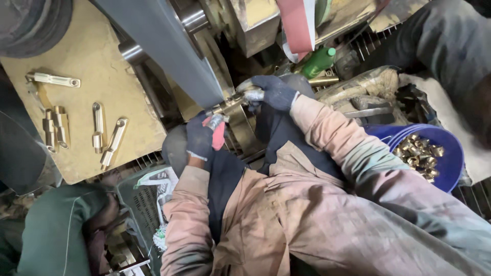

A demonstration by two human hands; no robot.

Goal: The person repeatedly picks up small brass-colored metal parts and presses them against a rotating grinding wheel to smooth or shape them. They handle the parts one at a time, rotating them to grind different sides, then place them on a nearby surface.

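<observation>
Both gloved hands are closing around a long brass fitting (232, 105), pressing it against the grey sanding belt (169, 48): the left hand (200, 135) is gripping its lower end, the right hand (273, 92) its upper end.

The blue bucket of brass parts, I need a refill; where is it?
In the head view, the blue bucket sits at the person's right side, beside the right sleeve.

Dusty matt knit gloves (276, 92) gripping a shiny brass part (232, 104). Glossy blue plastic bucket (452, 161) of bright brass fittings (419, 151). Smooth grey belt (163, 46).
</observation>
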